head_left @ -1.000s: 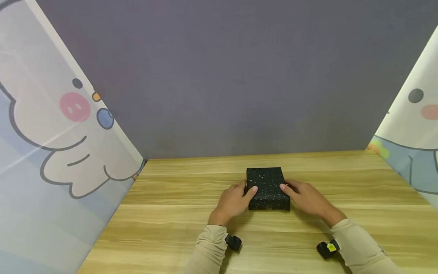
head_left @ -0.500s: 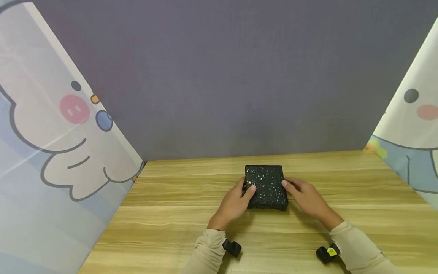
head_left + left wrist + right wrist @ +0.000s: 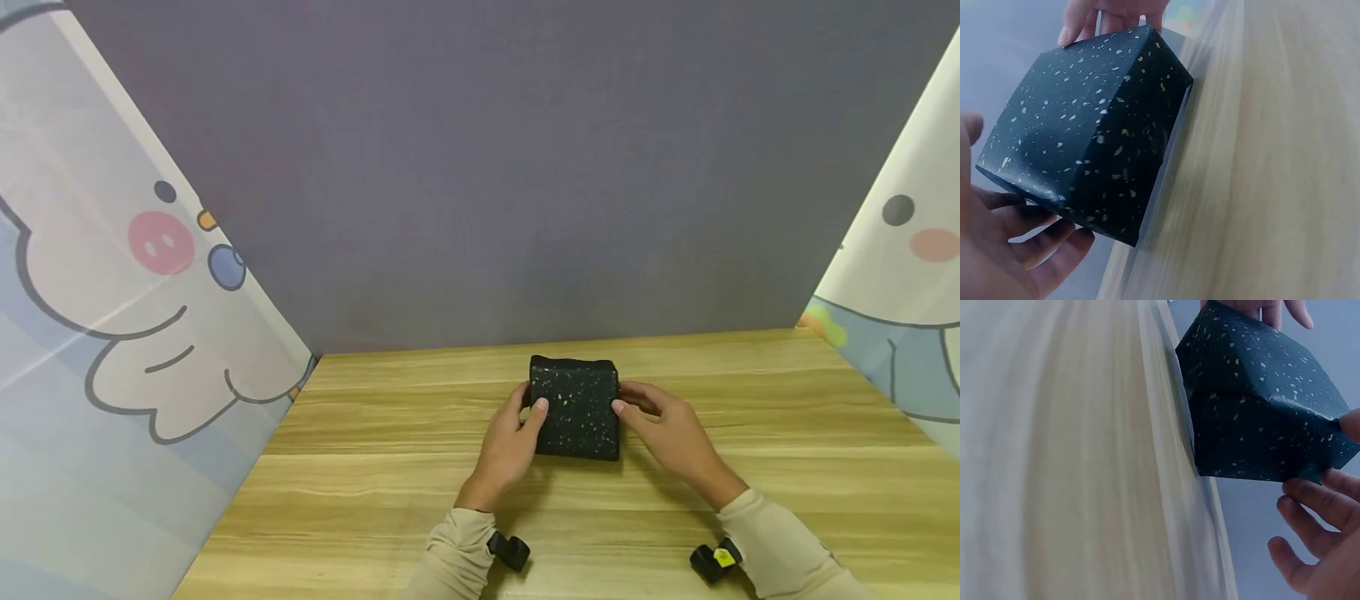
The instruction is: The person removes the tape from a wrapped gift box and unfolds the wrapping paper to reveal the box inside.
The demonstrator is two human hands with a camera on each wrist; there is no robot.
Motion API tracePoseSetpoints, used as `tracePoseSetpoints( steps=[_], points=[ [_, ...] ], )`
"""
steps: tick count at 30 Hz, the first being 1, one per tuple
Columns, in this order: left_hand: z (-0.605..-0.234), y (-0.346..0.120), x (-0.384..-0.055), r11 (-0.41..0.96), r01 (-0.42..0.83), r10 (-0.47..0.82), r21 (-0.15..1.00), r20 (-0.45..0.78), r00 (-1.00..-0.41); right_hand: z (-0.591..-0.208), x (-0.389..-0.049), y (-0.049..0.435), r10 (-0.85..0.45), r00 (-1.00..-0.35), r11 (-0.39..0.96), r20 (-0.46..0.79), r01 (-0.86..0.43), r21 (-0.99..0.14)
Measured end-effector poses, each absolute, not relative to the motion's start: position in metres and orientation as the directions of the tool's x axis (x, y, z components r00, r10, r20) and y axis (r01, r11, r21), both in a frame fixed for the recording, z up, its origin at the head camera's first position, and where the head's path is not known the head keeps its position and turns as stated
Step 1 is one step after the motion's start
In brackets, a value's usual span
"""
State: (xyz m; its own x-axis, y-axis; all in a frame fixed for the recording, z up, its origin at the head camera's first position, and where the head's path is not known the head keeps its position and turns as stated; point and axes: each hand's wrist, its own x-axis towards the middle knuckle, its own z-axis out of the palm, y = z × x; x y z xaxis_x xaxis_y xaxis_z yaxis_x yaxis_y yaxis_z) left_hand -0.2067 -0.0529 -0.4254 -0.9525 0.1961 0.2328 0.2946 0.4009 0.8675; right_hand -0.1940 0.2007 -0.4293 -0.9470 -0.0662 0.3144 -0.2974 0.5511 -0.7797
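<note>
A black box with white and gold flecks is between my two hands above the wood table, its broad face tipped toward me. My left hand holds its left side, thumb on the broad face and fingers behind the edge. My right hand grips the opposite side, thumb tip at the edge and fingers curving round behind. In the left wrist view the box shows smooth faces and a sharp corner, with spread left fingers under one end. A crease runs across the box in the right wrist view, right fingertips touching its end.
The wood-grain table ends at a grey panel behind. Cartoon-printed sheets flank it, a left sheet and a right sheet. Black camera mounts hang at both wrists, a left mount and a right mount.
The box has tipped toward me: its near side has gone from view and its far side now shows along the top. Both hands turned with it and shifted slightly left.
</note>
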Motion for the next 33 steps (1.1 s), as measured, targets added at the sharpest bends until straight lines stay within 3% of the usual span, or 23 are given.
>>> tracePoseSetpoints(
  steps=[10,23,29,33],
  points=[
    [-0.420,-0.048,-0.205,0.193,0.261,0.063,0.946,0.253,-0.965,-0.428,-0.192,0.203,-0.052,-0.931,0.517,0.361,-0.335,-0.788],
    [-0.412,-0.042,-0.199,0.306,0.348,0.062,0.886,0.346,-0.936,-0.428,-0.190,0.201,-0.103,-0.870,0.413,0.482,-0.478,-0.775],
    [-0.411,-0.043,-0.198,0.282,0.377,0.130,0.882,0.354,-0.926,-0.427,-0.190,0.203,-0.104,-0.847,0.290,0.521,-0.527,-0.799],
    [-0.411,-0.043,-0.197,0.242,0.412,0.153,0.879,0.384,-0.910,-0.429,-0.191,0.205,-0.069,-0.863,0.311,0.501,-0.496,-0.811]
  ],
)
